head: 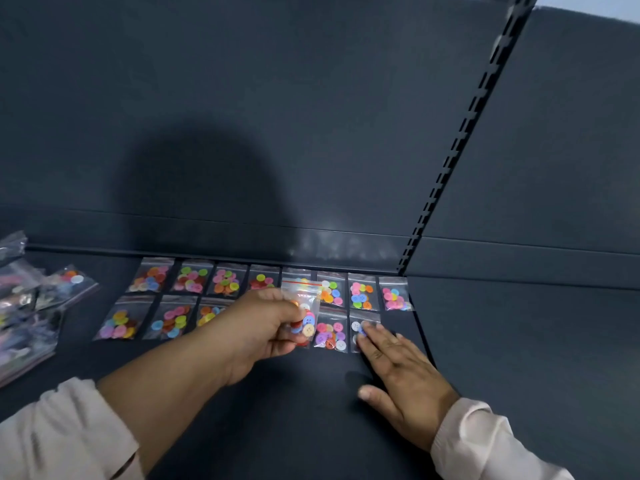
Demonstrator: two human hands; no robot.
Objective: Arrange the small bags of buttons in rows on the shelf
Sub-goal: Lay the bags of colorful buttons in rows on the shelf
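While our left hand (pixel 266 327) pinches a button bag (pixel 306 306) above the front-row gap on the shelf (pixel 311 410) and our right hand (pixel 398 372) presses flat-fingered on the end bag (pixel 356 325), a careless set-down could overlap or skew the neighbouring bag (pixel 330 336).

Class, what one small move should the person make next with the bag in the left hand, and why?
Probably lower the held bag flat onto the shelf, just left of the front row's pink-and-purple bag. The left hand pinches it above that spot, while the right hand rests flat on the row's end bag. The left hand hides whether that spot is free.
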